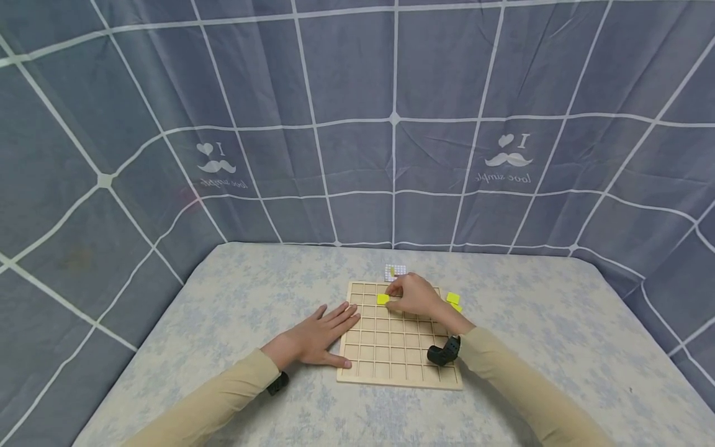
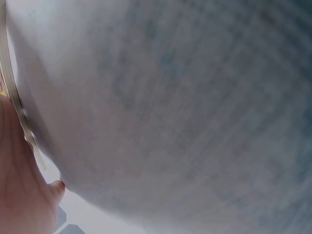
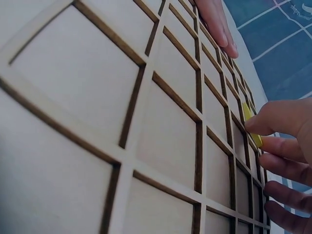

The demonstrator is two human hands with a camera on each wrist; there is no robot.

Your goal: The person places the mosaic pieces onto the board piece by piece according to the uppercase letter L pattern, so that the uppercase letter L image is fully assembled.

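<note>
A pale wooden board (image 1: 375, 354) divided into square cells lies on the table. My right hand (image 1: 414, 295) is over its upper part and pinches a yellow square tile (image 1: 382, 299) at its right edge. In the right wrist view the thumb (image 3: 273, 119) and forefinger meet at that tile (image 3: 247, 111), which stands tilted close over the cells. My left hand (image 1: 318, 336) rests on the board's left edge, fingers spread and straight, with the thumb lower down. Part of that hand (image 2: 22, 185) shows beside the board's edge (image 2: 12, 78) in the left wrist view.
Two more yellow tiles (image 1: 453, 298) lie just right of the board's upper right corner, partly overlapping. Behind the board is a small white card (image 1: 389, 270) with a printed grid and a yellow mark. A patterned cloth covers the table (image 1: 268, 279); a grey-blue checked curtain (image 1: 357, 155) surrounds it.
</note>
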